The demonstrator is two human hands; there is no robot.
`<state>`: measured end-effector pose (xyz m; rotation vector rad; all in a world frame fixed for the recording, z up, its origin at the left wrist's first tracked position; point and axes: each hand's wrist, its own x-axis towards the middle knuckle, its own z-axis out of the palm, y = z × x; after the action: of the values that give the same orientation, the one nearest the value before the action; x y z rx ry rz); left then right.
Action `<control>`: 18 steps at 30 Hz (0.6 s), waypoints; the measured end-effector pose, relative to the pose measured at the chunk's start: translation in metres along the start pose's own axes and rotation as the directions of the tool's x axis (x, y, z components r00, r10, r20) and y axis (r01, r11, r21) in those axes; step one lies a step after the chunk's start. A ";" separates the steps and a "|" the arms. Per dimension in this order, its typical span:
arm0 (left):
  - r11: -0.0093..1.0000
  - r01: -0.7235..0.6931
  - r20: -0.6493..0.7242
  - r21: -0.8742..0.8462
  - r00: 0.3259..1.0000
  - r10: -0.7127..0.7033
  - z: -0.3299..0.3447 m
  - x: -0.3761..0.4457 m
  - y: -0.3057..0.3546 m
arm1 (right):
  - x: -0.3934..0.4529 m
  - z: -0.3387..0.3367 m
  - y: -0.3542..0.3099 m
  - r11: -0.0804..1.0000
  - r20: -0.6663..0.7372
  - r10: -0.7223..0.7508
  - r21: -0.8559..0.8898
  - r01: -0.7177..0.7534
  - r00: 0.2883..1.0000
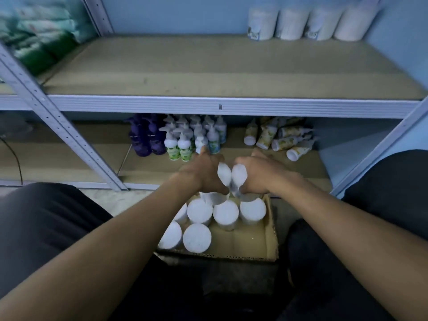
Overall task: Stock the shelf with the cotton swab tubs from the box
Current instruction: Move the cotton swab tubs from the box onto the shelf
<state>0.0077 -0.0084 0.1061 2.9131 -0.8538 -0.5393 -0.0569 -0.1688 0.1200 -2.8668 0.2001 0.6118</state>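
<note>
Take the cardboard box [269,230] as your landmark. Just above its far-left corner, your left hand [203,173] is wrapped round a white tub [224,174], fingers curled behind it and thumb underneath. Motion blur hides exactly where each finger sits, but it is a closed grip on the tub, not a spread palm. That tub's pale lid faces back toward you and slightly right, so its long axis runs tilted, from your wrist up and away toward the shelving rather than upright.

Directly beside it, touching or very nearly so, the second tub [239,176] sits in your right hand [259,174], which is clasped round it the same way. This one mirrors the first, lid turned toward you and slightly left. Both hands are level with each other and equally close to the box's far edge, so neither arm has the shorter reach.

The move ahead turns on this: the shelf board [208,66] lies up and beyond the box, and the four tubs on the shelf [312,22] stand upright at its far-right back corner. I judge you'll need to lift both tubs up and right, and rotate each until its axis is vertical before setting it down.

Inside the box, the remaining tubs [199,237] stand lids-up, crowded toward its left and far sides.
</note>
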 end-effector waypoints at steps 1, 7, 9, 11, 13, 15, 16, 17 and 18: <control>1.000 0.000 -0.010 0.000 1.000 0.000 -0.013 -0.003 0.000 | -0.003 -0.013 -0.002 1.000 -0.019 -0.005 -0.010 0.004 1.000; 0.999 -0.039 -0.090 -0.017 0.995 0.037 -0.091 -0.024 0.008 | -0.032 -0.089 -0.020 0.999 -0.105 -0.007 -0.041 0.002 0.994; 0.999 -0.033 -0.116 -0.007 0.993 0.032 -0.117 -0.030 0.014 | -0.042 -0.116 -0.027 0.999 -0.107 0.004 -0.049 -0.009 0.994; 1.000 -0.029 -0.152 0.004 0.988 0.029 -0.142 -0.036 0.018 | -0.052 -0.142 -0.033 0.995 -0.139 -0.018 -0.104 0.003 0.990; 0.999 -0.024 -0.181 0.025 0.983 0.028 -0.166 -0.039 0.021 | -0.063 -0.165 -0.038 0.986 -0.171 -0.044 -0.165 0.015 0.984; 0.998 -0.015 -0.201 0.068 0.979 0.028 -0.189 -0.043 0.026 | -0.070 -0.185 -0.041 0.983 -0.189 -0.044 -0.185 0.009 0.981; 0.996 -0.012 -0.208 0.094 0.978 0.032 -0.201 -0.043 0.027 | -0.072 -0.195 -0.042 0.985 -0.197 -0.035 -0.170 0.001 0.980; 0.993 -0.013 -0.211 0.119 0.977 0.038 -0.213 -0.044 0.030 | -0.072 -0.203 -0.043 0.990 -0.203 -0.025 -0.140 -0.004 0.979; 0.991 -0.012 -0.211 0.135 0.977 0.041 -0.224 -0.045 0.031 | -0.072 -0.212 -0.043 0.994 -0.210 -0.014 -0.109 -0.010 0.978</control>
<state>0.0344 -0.0200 0.3344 3.0001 -0.9303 -0.1675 -0.0323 -0.1683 0.3466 -3.0360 0.2013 0.3260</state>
